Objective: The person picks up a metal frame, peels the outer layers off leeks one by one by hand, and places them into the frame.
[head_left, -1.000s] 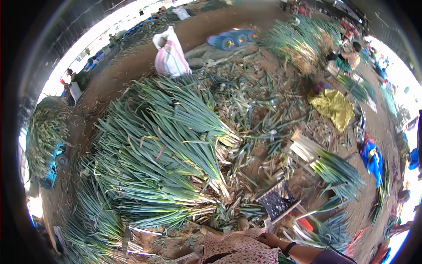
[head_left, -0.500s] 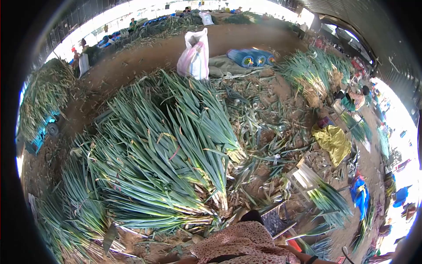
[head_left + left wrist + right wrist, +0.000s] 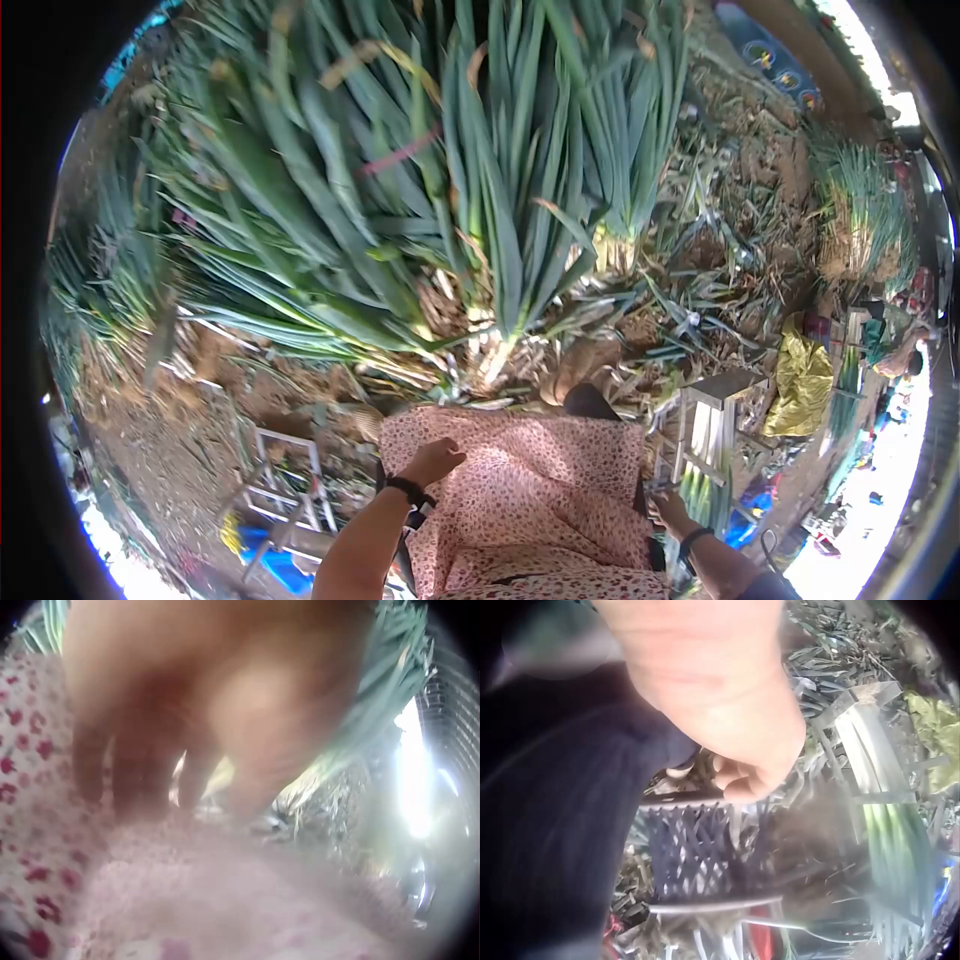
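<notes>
In the head view my left hand [image 3: 435, 462] is over a pink floral cloth [image 3: 520, 470] that covers the lap. Its blurred fingers [image 3: 142, 776] point down toward the cloth in the left wrist view, with small gaps between them and nothing held. My right hand [image 3: 672, 510] hangs beside the lap's right edge, fingers loosely curled around nothing. In the right wrist view its fingertips overlap the edge of a low stool [image 3: 694, 855] with a black woven seat. A large pile of green-leaved leeks [image 3: 500, 190] lies in front of the feet.
Right of me, a wooden stand [image 3: 728, 385] holds trimmed leeks [image 3: 708, 450], with a yellow sheet [image 3: 800, 385] behind it. A metal stool frame [image 3: 290, 480] stands at left. Cut leaves [image 3: 720, 250] litter the ground; another leek bunch [image 3: 860, 210] lies far right.
The head view has tilted down, bringing the lap and both forearms into sight. The right hand was on the cloth and is now beside the lap. The left hand has come in over the cloth.
</notes>
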The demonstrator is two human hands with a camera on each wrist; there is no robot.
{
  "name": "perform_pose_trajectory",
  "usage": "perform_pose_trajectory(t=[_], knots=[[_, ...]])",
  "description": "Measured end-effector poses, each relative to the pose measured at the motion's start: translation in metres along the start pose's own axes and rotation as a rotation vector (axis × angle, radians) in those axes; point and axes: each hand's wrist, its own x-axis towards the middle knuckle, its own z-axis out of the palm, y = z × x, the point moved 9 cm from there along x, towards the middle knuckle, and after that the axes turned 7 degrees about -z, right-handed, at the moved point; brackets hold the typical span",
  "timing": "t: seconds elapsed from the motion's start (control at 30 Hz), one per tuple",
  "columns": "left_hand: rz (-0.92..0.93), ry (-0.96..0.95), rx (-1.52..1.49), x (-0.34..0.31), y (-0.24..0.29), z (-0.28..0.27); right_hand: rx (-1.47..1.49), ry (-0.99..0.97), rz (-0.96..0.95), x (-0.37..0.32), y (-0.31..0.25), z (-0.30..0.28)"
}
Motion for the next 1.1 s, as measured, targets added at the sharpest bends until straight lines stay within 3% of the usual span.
perform_pose_trajectory(t=[0.03, 0.1, 0.17, 0.2, 0.23, 0.3, 0.37, 0.4, 0.5, 0.6, 0.7, 0.83, 0.87, 0.97, 1.03, 1.1], knots=[[-0.015, 0.001, 0.053, 0.028, 0.013, 0.024, -0.032, -0.092, -0.112, 0.044, 0.005, -0.011], [0.014, 0.039, 0.114, 0.089, 0.041, 0.071, -0.362, 0.021, -0.267, 0.118, 0.019, -0.044], [0.095, 0.076, 0.151, 0.136, 0.061, 0.127, -0.464, 0.026, -0.236, 0.161, 0.012, -0.048], [0.128, 0.023, 0.163, 0.156, 0.080, 0.141, -0.380, -0.016, -0.306, 0.203, 0.037, -0.054], [0.150, -0.041, 0.173, 0.166, 0.096, 0.158, -0.142, -0.036, -0.213, 0.246, 0.074, -0.061], [0.099, -0.205, 0.198, 0.188, 0.096, 0.215, -0.134, -0.046, -0.147, 0.273, 0.069, -0.035], [-0.028, -0.459, -0.063, 0.205, 0.085, 0.274, -0.191, -0.069, -0.141, 0.297, 0.058, -0.001], [-0.038, -0.427, -0.094, 0.214, 0.086, 0.284, -0.206, -0.077, -0.149, 0.311, 0.053, 0.015], [0.048, -0.479, -0.010, 0.215, 0.109, 0.260, -0.275, -0.117, -0.225, 0.348, 0.021, 0.077], [0.043, -0.523, -0.008, 0.200, 0.093, 0.247, -0.328, -0.138, -0.337, 0.373, -0.033, 0.143], [0.020, -0.486, -0.063, 0.168, 0.031, 0.236, -0.349, -0.129, -0.432, 0.385, -0.082, 0.194], [-0.149, -0.587, 0.086, 0.110, -0.065, 0.193, -0.354, -0.076, -0.532, 0.392, -0.123, 0.227], [-0.168, -0.513, 0.091, 0.096, -0.095, 0.177, -0.351, -0.061, -0.549, 0.394, -0.126, 0.231], [-0.170, -0.441, 0.246, 0.077, -0.162, 0.137, -0.320, -0.014, -0.572, 0.398, -0.114, 0.228], [-0.124, -0.757, 0.473, 0.087, -0.208, 0.164, -0.283, 0.033, -0.586, 0.403, -0.080, 0.219], [0.017, -0.819, 0.736, 0.088, -0.146, 0.142, -0.241, 0.079, -0.571, 0.406, -0.025, 0.210]])
